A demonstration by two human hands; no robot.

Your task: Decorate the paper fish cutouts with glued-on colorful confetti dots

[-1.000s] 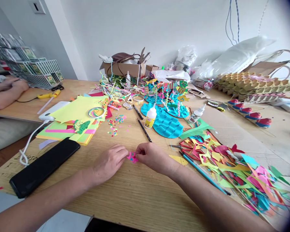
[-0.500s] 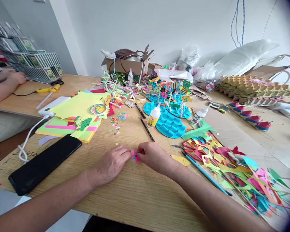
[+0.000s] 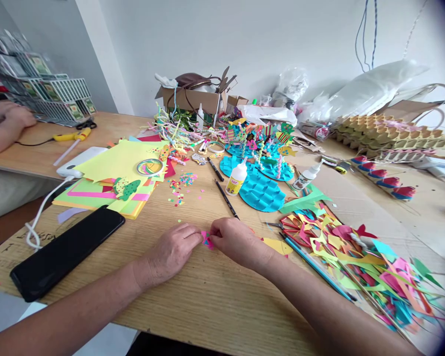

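Note:
A small pink paper cutout with blue and other coloured spots lies low over the table between my hands. My left hand holds its left edge with the fingertips, fingers pressed together. From the other side my right hand pinches at it, thumb and forefinger closed; its fingers hide part of the cutout. A yellow paper fish lies partly behind my right wrist. Beyond the hands are a black pencil, a white glue bottle and a scatter of tiny paper dots.
On the left are a black phone, stacked coloured paper and a tape roll. Blue scalloped paper discs stand ahead. Rightward lie paper scraps, a brush and egg trays. Another person's hands rest at far left.
The view has shifted very slightly. Both my hands stay at the pink cutout in nearly the same pose.

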